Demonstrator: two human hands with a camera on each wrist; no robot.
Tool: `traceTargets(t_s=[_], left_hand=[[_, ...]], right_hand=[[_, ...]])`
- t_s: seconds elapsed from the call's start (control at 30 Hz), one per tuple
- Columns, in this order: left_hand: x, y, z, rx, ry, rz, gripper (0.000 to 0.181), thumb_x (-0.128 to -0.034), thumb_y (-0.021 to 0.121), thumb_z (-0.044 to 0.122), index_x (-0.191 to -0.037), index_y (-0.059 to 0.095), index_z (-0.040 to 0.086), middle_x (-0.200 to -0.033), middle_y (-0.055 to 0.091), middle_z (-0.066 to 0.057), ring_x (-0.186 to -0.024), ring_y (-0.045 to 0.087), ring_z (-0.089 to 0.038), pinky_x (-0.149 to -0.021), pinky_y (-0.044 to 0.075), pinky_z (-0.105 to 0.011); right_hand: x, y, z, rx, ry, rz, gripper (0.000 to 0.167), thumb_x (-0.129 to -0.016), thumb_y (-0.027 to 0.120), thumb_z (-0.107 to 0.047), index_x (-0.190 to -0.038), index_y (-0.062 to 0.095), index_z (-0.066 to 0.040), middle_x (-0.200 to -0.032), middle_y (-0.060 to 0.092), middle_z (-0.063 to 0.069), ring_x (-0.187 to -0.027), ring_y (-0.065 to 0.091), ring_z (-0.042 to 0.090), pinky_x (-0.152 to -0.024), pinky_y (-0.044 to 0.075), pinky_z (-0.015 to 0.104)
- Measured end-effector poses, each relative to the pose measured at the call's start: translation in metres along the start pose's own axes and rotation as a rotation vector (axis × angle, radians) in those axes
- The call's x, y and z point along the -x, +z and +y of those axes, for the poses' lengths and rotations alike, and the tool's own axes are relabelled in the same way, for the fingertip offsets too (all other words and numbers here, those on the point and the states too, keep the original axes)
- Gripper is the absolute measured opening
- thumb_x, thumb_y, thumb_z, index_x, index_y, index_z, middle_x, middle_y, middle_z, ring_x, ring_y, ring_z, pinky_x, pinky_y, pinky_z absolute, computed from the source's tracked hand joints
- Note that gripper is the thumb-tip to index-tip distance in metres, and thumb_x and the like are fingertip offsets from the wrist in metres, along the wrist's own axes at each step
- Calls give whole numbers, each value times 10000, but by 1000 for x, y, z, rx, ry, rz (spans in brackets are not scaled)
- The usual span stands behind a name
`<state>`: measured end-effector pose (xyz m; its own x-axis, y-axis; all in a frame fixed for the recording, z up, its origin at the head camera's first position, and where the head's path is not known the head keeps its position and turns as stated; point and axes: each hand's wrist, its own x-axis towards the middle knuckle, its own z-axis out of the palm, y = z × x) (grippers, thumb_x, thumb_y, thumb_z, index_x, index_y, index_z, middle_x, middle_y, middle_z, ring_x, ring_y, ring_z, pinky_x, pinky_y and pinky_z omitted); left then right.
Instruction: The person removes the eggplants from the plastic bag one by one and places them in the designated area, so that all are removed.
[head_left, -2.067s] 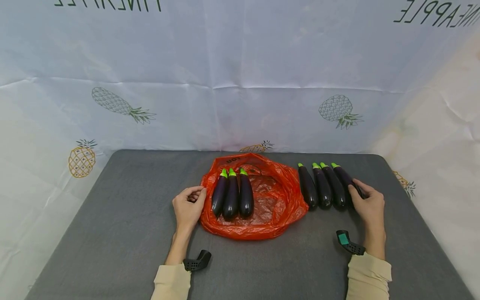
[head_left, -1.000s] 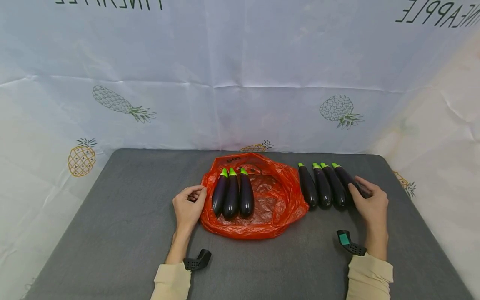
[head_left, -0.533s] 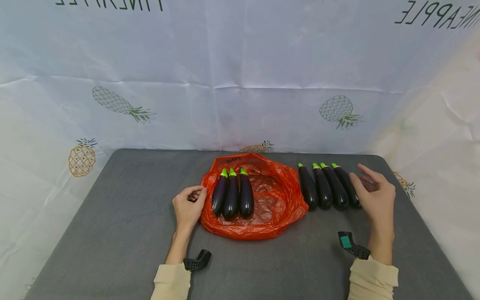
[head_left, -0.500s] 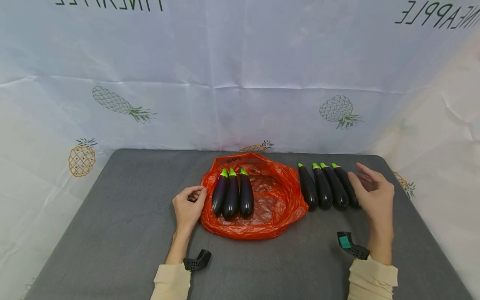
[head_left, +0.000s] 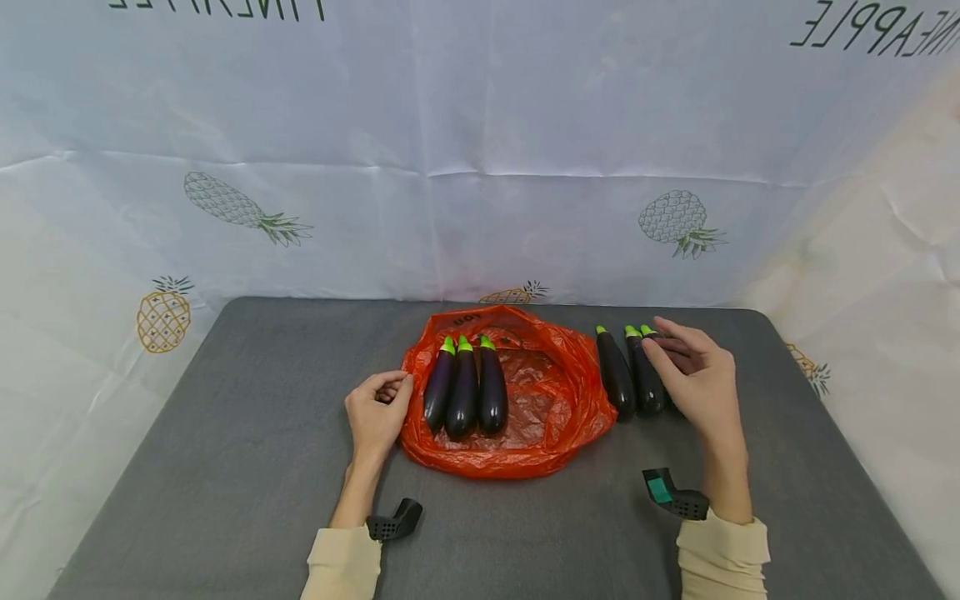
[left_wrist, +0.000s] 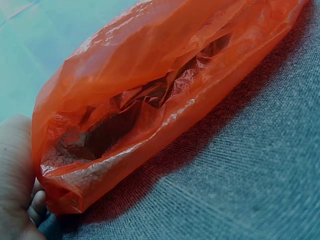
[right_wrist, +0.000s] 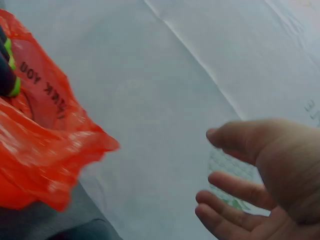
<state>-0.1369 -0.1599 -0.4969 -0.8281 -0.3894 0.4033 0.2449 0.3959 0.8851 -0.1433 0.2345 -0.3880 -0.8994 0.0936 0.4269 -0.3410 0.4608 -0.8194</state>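
Red plastic around three eggplants (head_left: 462, 387), side by side in the left part of the bag (head_left: 592, 392); seemingly only partway through the bagging, with at least three outside eggplants (head_left: 647, 383) at its right edge, any more hidden by the right hand (head_left: 697, 383). Pinched at the bag's left rim by the left hand (head_left: 377, 419); at the right, thumb and fingers apart, nothing between, contact with the outer row impossible to tell. Beneath, a grey fabric-like tabletop (head_left: 225, 467); behind and at both sides, pale pineapple-printed cloth (head_left: 480, 108).
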Motion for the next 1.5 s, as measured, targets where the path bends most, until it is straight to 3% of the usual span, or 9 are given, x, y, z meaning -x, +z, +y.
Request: traceTargets(t_s=[0.17, 0.37, 0.47, 0.7, 0.9, 1.13, 1.27, 1.5], left_hand=[[0, -1, 0, 6, -9, 0, 51, -884, 783, 68, -845, 802, 42, -729, 734, -119, -620, 552, -19, -608, 443, -88], [1, 0, -1, 11, -10, 3, 55, -888, 781, 74, -849, 804, 44, -730, 733, -120, -622, 553, -30, -610, 442, -88], [1, 0, -1, 4, -10, 0, 47, -883, 782, 66, -850, 803, 40, -730, 729, -125, -623, 554, -33, -612, 443, -86], [0, 0, 0, -9, -9, -8, 83, -897, 769, 78, -845, 797, 19, -731, 724, -135, -621, 553, -27, -611, 445, -85], [0, 0, -1, -6, -9, -7, 75, -895, 772, 78, -844, 799, 29, -731, 727, -127, -626, 556, -24, -615, 445, -85], [0, 0, -2, 4, -4, -1, 68, -889, 774, 68, -839, 798, 30, -723, 724, -130, -623, 553, -16, -612, 443, -86], [0, 1, -3, 4, 3, 3, 59, -886, 774, 58, -837, 800, 36, -718, 723, -127, -621, 550, -7, -611, 441, -84], [0, 1, -2, 0, 0, 4, 49, -881, 776, 49, -842, 801, 35, -720, 725, -128, -620, 551, -3, -611, 443, -83]], right_hand=[[0, 16, -1, -44, -50, -96, 379, -899, 715, 57, -1276, 690, 28, -1156, 647, -188, -1009, 668, 8, -879, 519, 75], [2, 38, -7, -50, -80, -216, 365, -891, 743, 21, -1253, 703, 12, -1220, 670, 110, -1032, 665, 65, -893, 539, 114], [4, 47, -10, -35, -87, -256, 360, -893, 752, -4, -1250, 704, 9, -1241, 668, 169, -1034, 666, 86, -902, 540, 121], [8, 59, -15, -33, -109, -312, 392, -891, 756, -14, -1278, 694, -10, -1250, 670, 176, -1034, 679, 203, -907, 528, 110], [11, 70, -19, -20, -119, -372, 407, -891, 772, -60, -1289, 692, -32, -1261, 674, 167, -1065, 663, 323, -930, 548, 168], [17, 86, -21, 13, -133, -431, 438, -902, 776, -123, -1330, 683, -123, -1268, 698, 95, -1061, 681, 263, -915, 597, 447], [20, 95, -20, -1, -128, -483, 441, -914, 767, -145, -1345, 674, -133, -1276, 693, 133, -1095, 680, 351, -923, 584, 521], [26, 111, -18, -23, -104, -529, 386, -934, 750, -161, -1311, 696, -98, -1267, 686, 174, -1052, 700, 328, -857, 612, 454]])
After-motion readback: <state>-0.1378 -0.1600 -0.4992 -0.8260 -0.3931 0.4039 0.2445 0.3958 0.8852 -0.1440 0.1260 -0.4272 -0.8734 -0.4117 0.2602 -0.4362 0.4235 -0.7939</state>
